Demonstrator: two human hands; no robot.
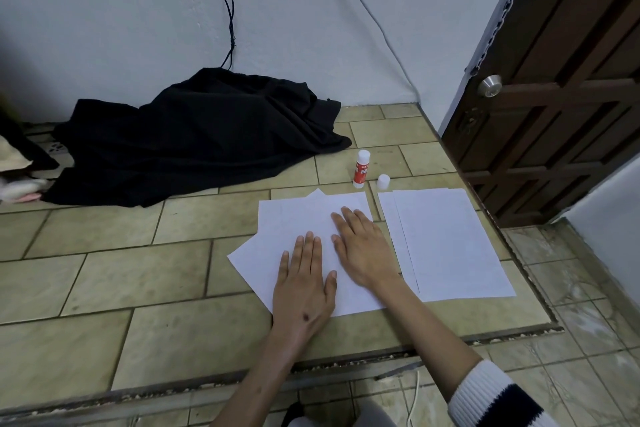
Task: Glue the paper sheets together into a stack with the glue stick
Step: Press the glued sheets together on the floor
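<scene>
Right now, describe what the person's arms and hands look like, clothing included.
Two bare hands, no rings, watch or gloves. The left hand shows a small dark mark on its back, and the left forearm is uncovered as far as the view shows. The right hand leads to a pushed-up knit sleeve, white ribbed with a dark navy band.

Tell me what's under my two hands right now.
Both the left hand and right hand press flat on the fanned stack of paper sheets. Lower sheets poke out at the edges; any glue between them is covered.
</scene>
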